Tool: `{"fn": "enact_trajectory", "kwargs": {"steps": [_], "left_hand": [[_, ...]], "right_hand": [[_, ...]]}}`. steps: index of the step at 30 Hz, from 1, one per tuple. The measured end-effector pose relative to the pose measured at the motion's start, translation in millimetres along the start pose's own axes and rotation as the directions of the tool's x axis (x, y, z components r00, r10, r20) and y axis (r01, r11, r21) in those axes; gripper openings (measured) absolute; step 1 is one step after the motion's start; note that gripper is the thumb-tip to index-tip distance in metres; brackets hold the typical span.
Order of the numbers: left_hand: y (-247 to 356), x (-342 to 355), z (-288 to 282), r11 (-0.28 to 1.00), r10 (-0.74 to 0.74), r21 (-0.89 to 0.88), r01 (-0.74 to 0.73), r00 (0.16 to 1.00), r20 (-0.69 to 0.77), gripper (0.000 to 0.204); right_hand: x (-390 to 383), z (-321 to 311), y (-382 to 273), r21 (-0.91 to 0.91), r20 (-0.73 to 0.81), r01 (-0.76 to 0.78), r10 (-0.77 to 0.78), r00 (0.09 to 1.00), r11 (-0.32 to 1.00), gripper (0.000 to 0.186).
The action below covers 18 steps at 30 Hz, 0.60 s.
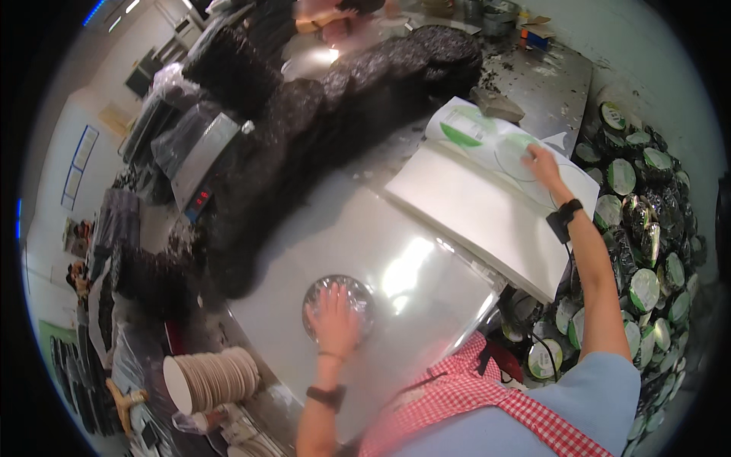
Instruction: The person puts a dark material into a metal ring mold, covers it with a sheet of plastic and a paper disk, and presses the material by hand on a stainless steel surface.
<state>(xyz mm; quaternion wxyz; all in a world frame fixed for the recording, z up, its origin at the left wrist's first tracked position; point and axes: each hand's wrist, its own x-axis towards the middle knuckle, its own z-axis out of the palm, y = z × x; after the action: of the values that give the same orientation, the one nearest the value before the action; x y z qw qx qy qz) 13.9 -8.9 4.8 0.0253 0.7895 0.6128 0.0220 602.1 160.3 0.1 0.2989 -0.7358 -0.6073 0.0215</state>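
Note:
My left hand (335, 318) lies flat, fingers spread, on a round dark package (365, 295) in clear wrap. The package rests on a smooth, shiny pale work surface (304, 244). Off to the right, the fingers of my right hand (544, 166) are closed at a white sheet with green round labels (468, 131). That sheet curves up at its far edge and lies over a thick white stack of paper (472, 213). Whether a label is coming off the sheet is too blurred to tell. Both wrists wear black bands.
A long heap of dark, seaweed-like sheets (327, 99) runs behind the surface. Left of it stands a scale with a red display (199, 199). Pale discs (213, 378) are stacked at the near left. Many labelled round packages (643, 289) pile up at right. Another person's arm shows at the back.

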Motion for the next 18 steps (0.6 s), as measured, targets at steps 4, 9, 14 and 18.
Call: {"fn": "enact_trajectory", "kwargs": {"steps": [4, 9, 14, 18], "left_hand": [[-1, -2, 0, 0.997, -0.027, -0.071, 0.025, 0.999, -0.028, 0.064], [-4, -12, 7, 0.976, -0.118, -0.204, 0.075, 0.970, -0.211, 0.069], [-2, -3, 2, 0.988, -0.131, -0.104, 0.112, 0.970, -0.203, 0.066], [3, -4, 13, 0.985, -0.170, -0.031, 0.167, 0.973, -0.155, 0.066]], "right_hand": [[59, -97, 115, 0.423, -0.359, -0.038, 0.206, 0.910, 0.905, 0.033], [53, -177, 176, 0.877, -0.173, -0.057, 0.423, 0.889, 0.478, 0.039], [-117, 2, -182, 0.894, 0.000, -0.019, 0.043, 0.999, 0.448, 0.038], [-202, 74, -329, 0.511, 0.105, 0.648, -0.789, 0.605, 0.564, 0.057]]}}
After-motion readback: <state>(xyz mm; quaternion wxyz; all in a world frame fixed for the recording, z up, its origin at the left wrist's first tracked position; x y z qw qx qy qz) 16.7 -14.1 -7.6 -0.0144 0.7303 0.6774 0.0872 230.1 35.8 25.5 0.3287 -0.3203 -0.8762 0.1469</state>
